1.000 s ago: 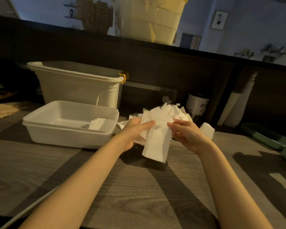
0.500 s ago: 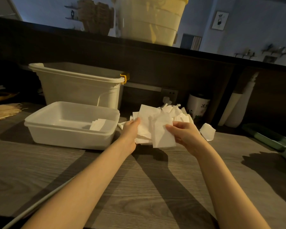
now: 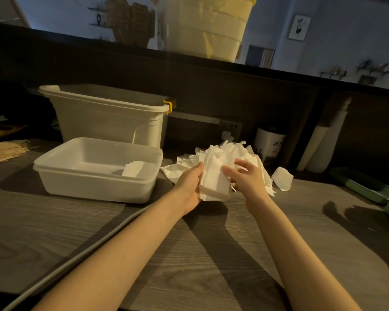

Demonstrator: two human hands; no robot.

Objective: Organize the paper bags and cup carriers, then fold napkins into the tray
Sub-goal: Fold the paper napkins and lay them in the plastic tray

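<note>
Both hands, left point(image 3: 190, 185) and right point(image 3: 248, 176), seemingly clasp one folded napkin point(image 3: 215, 179) beside the tray point(image 3: 94, 187).

White folded napkin point(image 3: 213, 176) held upright betw. both hands, above loose napkin pile point(image 3: 240, 153). White tray point(image 3: 94, 176) left of pile; approx. two folded napkins point(image 3: 134, 168) inside.

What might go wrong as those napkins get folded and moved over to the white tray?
The folded napkin, held between left hand and right hand, may spring open before reaching the tray. The loose napkin pile behind could get dragged along. One stray napkin already lies apart.
</note>
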